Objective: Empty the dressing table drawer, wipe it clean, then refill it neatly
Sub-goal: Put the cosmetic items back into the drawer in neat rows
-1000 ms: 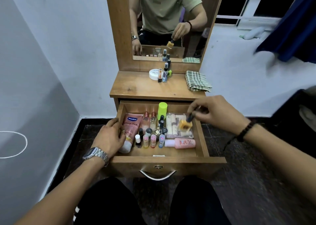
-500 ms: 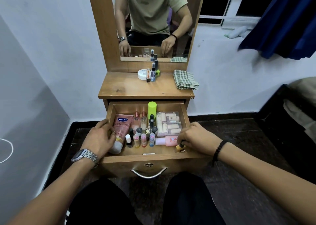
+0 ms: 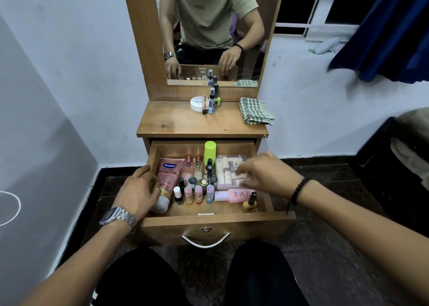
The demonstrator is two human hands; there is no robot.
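Below mirror, dressing table drawer (image 3: 274, 215) pulled open, packed with cosmetics. Left hand (image 3: 139, 193) rests on drawer's left wall, fingers against pink Vaseline tube (image 3: 167, 178); grasp itself hidden, cannot tell. Right hand (image 3: 267, 174) blurred, hovers over clear box of small tubes (image 3: 228, 171), fingers loose, holding nothing. Yellow nail polish bottle (image 3: 250, 204) stands at front right corner beside pink bottle (image 3: 236, 194). Checked cloth (image 3: 255, 110) folded on tabletop.

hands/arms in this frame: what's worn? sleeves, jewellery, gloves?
No gloves and no sleeves in view; both forearms are bare. The left hand has a silver metal-link wristwatch with a dark rectangular face. The right hand has a black beaded bracelet at the wrist.
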